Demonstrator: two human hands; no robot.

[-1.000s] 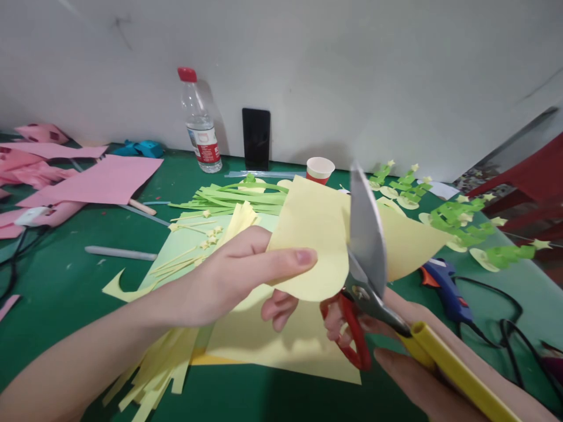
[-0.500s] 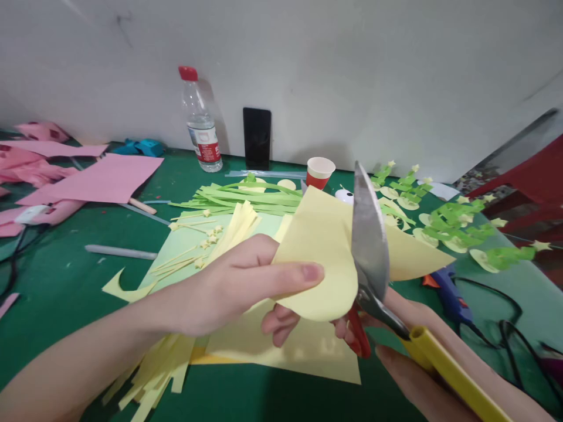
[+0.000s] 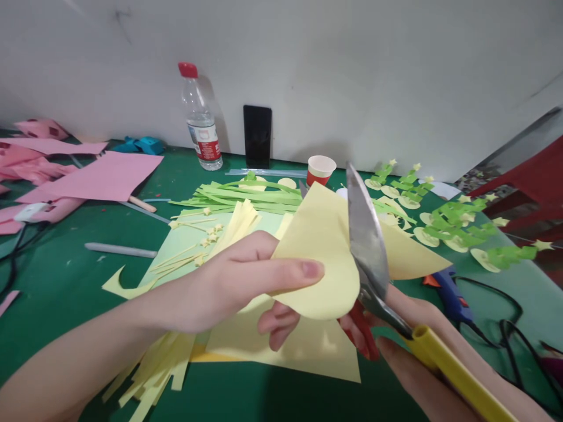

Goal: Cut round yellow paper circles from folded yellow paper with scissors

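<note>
My left hand (image 3: 259,287) pinches a pale yellow paper (image 3: 321,252) between thumb and fingers; its lower edge is rounded. On the right, my right hand (image 3: 409,346) grips scissors (image 3: 369,234) with yellow and red handles. The near blade lies over the paper, whose pointed part spreads out to the right of it. Most of the other blade is hidden behind the paper. Beneath both hands lies a yellow sheet (image 3: 308,351), beside a bundle of yellow strips (image 3: 162,369).
Behind are green strips (image 3: 246,197), a bottle (image 3: 204,129), a phone (image 3: 257,136) and a paper cup (image 3: 321,169). Pink paper (image 3: 109,176) lies left. Green star-topped pieces (image 3: 457,223) and a blue glue gun (image 3: 453,296) with a black cord are right.
The scissor blades have tilted slightly left and come closer together, and the red handle has shifted a little right. The left hand keeps its hold on the paper.
</note>
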